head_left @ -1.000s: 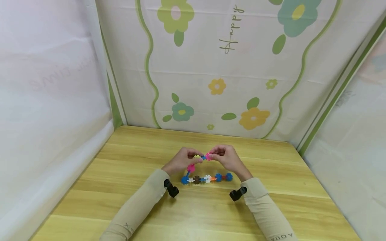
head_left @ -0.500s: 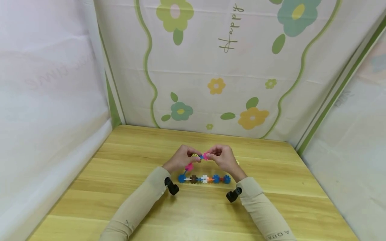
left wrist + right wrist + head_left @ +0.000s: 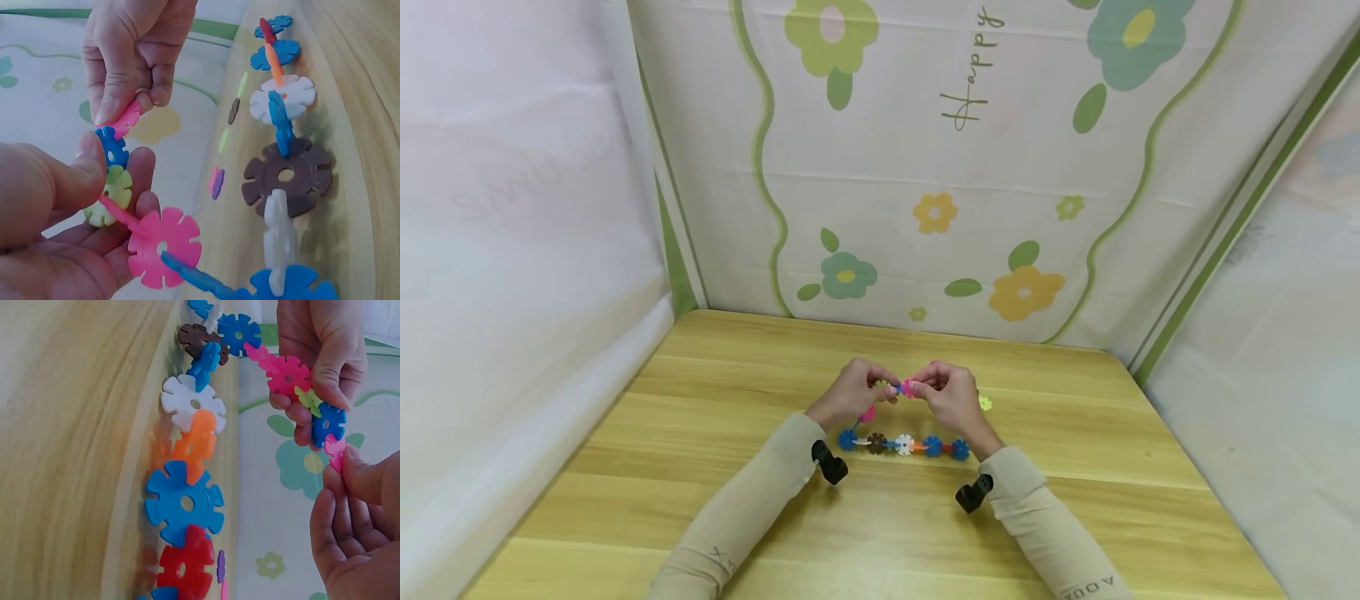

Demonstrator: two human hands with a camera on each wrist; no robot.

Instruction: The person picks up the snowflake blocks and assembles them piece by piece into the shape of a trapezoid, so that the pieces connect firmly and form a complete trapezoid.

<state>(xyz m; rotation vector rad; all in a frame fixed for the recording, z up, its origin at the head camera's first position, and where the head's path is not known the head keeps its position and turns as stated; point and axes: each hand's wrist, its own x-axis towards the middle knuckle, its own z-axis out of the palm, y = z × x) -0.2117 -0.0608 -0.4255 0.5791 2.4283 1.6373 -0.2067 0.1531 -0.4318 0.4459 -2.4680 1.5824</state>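
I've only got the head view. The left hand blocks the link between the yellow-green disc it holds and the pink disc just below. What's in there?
Observer: The left wrist view shows a second pink disc, edge-on, between the yellow-green disc and the lower pink disc.
Operator: Past the right hand I see one loose yellow-green piece. What else is over there?
Observer: A brown disc, lying between two loose yellow-green discs in the left wrist view.
Operator: Any purple?
Observer: Yes, one purple disc, right beside a loose pink disc.
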